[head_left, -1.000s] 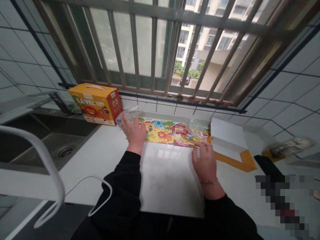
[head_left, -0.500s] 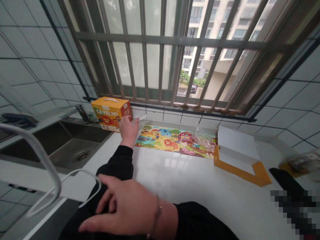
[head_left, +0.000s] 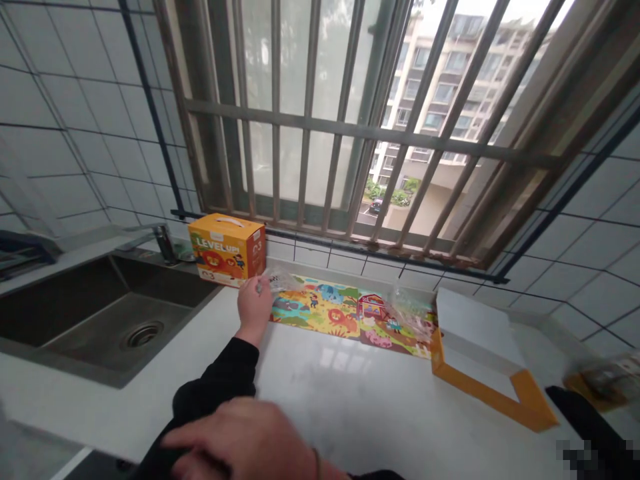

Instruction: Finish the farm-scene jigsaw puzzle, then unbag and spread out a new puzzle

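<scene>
My left hand [head_left: 255, 308] stands at the near left corner of a colourful animal jigsaw puzzle [head_left: 345, 315] and pinches a clear plastic wrapper [head_left: 274, 280]. An orange "LEVEL UP!" box [head_left: 227, 249] sits just behind that hand. My right hand [head_left: 235, 443], with a thin bracelet at its wrist, lies at the bottom of the view over my black left sleeve [head_left: 215, 380] and holds nothing I can see. Another clear plastic bag [head_left: 413, 308] rests on the puzzle's right part, beside an open white-and-orange box piece [head_left: 480, 363].
A steel sink [head_left: 105, 320] with a tap [head_left: 164, 243] lies left of the white countertop [head_left: 340, 400]. Tiled wall and a barred window [head_left: 320, 120] stand behind. A blurred orange-and-clear item [head_left: 597, 380] and a black object [head_left: 585, 427] sit at the far right.
My right hand has left the puzzle and crossed to my left sleeve, sinking lower in view. My left hand has drawn back to the puzzle's corner with the wrapper. The view has tilted upward.
</scene>
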{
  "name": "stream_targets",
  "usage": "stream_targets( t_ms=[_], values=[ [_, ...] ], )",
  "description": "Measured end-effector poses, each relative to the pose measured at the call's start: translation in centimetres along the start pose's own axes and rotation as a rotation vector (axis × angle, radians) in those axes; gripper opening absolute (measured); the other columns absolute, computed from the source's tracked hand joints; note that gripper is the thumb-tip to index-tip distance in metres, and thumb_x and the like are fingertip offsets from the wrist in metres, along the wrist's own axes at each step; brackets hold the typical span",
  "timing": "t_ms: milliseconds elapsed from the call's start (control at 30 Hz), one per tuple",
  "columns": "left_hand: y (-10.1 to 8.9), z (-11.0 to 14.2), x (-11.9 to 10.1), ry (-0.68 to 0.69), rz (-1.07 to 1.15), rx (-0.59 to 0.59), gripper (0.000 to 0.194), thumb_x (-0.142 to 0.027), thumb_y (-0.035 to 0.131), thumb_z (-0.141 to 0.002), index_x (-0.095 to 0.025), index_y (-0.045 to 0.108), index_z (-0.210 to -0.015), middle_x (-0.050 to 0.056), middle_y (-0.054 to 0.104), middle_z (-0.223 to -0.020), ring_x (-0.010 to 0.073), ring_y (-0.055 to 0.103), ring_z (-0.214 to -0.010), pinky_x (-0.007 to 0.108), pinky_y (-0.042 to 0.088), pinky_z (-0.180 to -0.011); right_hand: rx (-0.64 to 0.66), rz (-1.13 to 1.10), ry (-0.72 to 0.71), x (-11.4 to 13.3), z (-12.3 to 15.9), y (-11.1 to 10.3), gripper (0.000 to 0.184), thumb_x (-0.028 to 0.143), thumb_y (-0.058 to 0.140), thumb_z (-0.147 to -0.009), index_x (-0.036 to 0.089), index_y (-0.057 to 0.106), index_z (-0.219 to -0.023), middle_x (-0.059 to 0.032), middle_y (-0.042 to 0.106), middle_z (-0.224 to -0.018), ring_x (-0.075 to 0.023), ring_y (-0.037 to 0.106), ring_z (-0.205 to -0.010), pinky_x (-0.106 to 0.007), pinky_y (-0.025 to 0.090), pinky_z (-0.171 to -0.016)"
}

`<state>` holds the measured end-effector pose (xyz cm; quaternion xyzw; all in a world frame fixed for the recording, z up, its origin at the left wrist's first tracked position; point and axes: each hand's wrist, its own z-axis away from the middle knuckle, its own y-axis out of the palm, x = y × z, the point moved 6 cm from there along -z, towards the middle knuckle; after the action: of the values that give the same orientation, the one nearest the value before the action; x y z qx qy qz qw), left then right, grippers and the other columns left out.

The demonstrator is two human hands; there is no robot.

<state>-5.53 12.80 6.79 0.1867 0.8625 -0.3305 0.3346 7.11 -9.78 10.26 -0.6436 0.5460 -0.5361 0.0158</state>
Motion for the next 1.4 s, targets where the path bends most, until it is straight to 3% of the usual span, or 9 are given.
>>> stream_targets(
  t_ms=[100,167,400,567,800,867,1000,1167,1400],
  values=[
    [-1.4,2.0,0.5,0.010,0.040,0.026,0.035,-0.045,0.048,-0.106,-0.023,0.076,-0.106,0.010,0.082,-0.111,0.0310,0.075,-0.111,0.043,0.059,-0.103,-0.390,0.169,0.094,-4.9,1.5,-5.8,0.032,0.039,0.053,-0.111,0.026,0.082,-0.117,-0.0116,0.084,-0.107,-0.0284,0.080,-0.098,-0.046,0.069,-0.093],
    [-1.7,3.6,0.2,0.027,0.069,0.067,0.036,-0.047,0.048,-0.107,-0.025,0.076,-0.105,0.007,0.082,-0.106,0.0292,0.077,-0.106,0.041,0.060,-0.099,-0.491,0.253,0.129,-8.4,2.5,-8.1,0.035,0.027,0.049,-0.111,0.022,0.080,-0.126,-0.0142,0.084,-0.118,-0.0295,0.081,-0.111,-0.050,0.068,-0.104],
    [0.1,8.0,-4.7,0.335,0.114,0.308,0.034,-0.040,0.047,-0.111,-0.025,0.074,-0.095,0.009,0.079,-0.098,0.0288,0.074,-0.099,0.045,0.060,-0.096,-0.464,0.365,0.063,-15.1,3.5,-6.3,0.056,0.011,0.045,-0.104,0.012,0.066,-0.156,-0.0192,0.071,-0.153,-0.0276,0.069,-0.143,-0.047,0.060,-0.121],
    [0.7,10.6,-7.6,0.485,0.206,0.534,0.034,-0.038,0.047,-0.112,-0.025,0.075,-0.099,0.009,0.078,-0.099,0.0262,0.073,-0.098,0.042,0.060,-0.093,-0.591,0.357,0.246,-16.8,4.8,-8.1,0.046,0.016,0.044,-0.108,0.013,0.074,-0.143,-0.0192,0.079,-0.139,-0.0286,0.077,-0.131,-0.048,0.062,-0.117],
    [-0.5,11.5,-9.0,0.535,0.418,0.919,0.032,-0.046,0.064,-0.106,-0.027,0.079,-0.126,0.008,0.083,-0.114,0.0241,0.077,-0.102,0.039,0.062,-0.096,-0.489,0.255,0.273,-18.5,6.3,-10.6,0.040,0.025,0.051,-0.103,0.020,0.079,-0.132,-0.0150,0.081,-0.133,-0.0300,0.072,-0.135,-0.053,0.054,-0.123],
    [-1.1,9.8,-8.1,0.449,0.464,0.839,0.037,-0.056,0.061,-0.107,-0.028,0.082,-0.117,0.006,0.083,-0.107,0.0243,0.077,-0.098,0.040,0.062,-0.095,-0.409,0.166,0.325,-19.2,6.5,-10.6,0.040,0.032,0.047,-0.107,0.021,0.079,-0.130,-0.0144,0.082,-0.126,-0.0300,0.073,-0.133,-0.052,0.055,-0.120],
    [-1.0,5.8,-3.1,0.037,0.319,0.387,0.050,-0.063,0.048,-0.108,-0.024,0.079,-0.116,0.010,0.081,-0.120,0.0279,0.076,-0.112,0.041,0.063,-0.097,-0.321,-0.020,0.480,-20.4,6.7,-9.9,0.045,0.042,0.038,-0.115,0.020,0.075,-0.131,-0.0113,0.085,-0.115,-0.0257,0.079,-0.113,-0.043,0.062,-0.104],
    [3.3,5.9,0.5,-0.109,0.190,0.524,0.052,-0.055,0.048,-0.109,-0.022,0.068,-0.143,0.013,0.075,-0.145,0.0311,0.072,-0.131,0.048,0.056,-0.115,-0.277,-0.111,0.565,-21.7,6.6,-8.4,0.050,0.045,0.047,-0.112,0.017,0.065,-0.149,-0.0088,0.084,-0.103,-0.0210,0.079,-0.080,-0.037,0.066,-0.080],
    [5.5,7.6,0.5,-0.089,0.217,0.689,0.047,-0.052,0.046,-0.109,-0.022,0.075,-0.129,0.011,0.081,-0.134,0.0313,0.074,-0.129,0.047,0.055,-0.117,-0.538,0.190,0.366,-23.0,6.7,-9.1,0.050,0.035,0.057,-0.105,0.018,0.066,-0.150,-0.0206,0.067,-0.155,-0.0328,0.059,-0.152,-0.057,0.047,-0.129]
  ],
)
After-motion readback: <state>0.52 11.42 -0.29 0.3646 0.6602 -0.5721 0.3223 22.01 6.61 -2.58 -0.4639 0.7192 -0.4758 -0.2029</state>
